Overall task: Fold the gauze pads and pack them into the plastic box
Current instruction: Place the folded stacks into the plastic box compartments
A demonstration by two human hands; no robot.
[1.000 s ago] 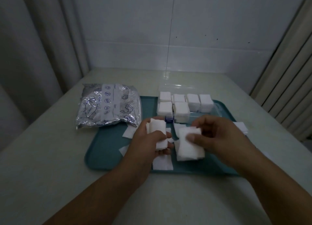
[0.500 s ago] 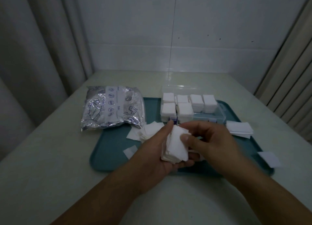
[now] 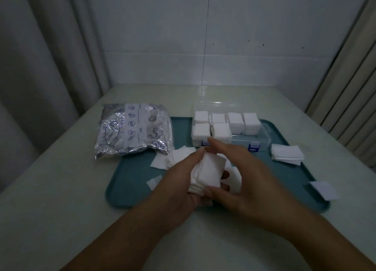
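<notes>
One stack of gauze pads [image 3: 209, 169], tray [image 3: 130, 181] centre, pinched between left hand [image 3: 183, 181] and right hand [image 3: 242, 175]; plastic box [image 3: 262, 139] at 12 o'clock. Risk: loose layers fanning, slipping out.

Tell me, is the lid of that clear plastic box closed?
No, the plastic box stands open on the tray, its lid tipped back and stacks of gauze showing inside.

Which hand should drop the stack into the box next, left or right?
Probably right. The right hand lies nearer the plastic box, whose empty front compartments are on its right side. The left hand cradles the gauze stack from below and sits farther off.
</notes>
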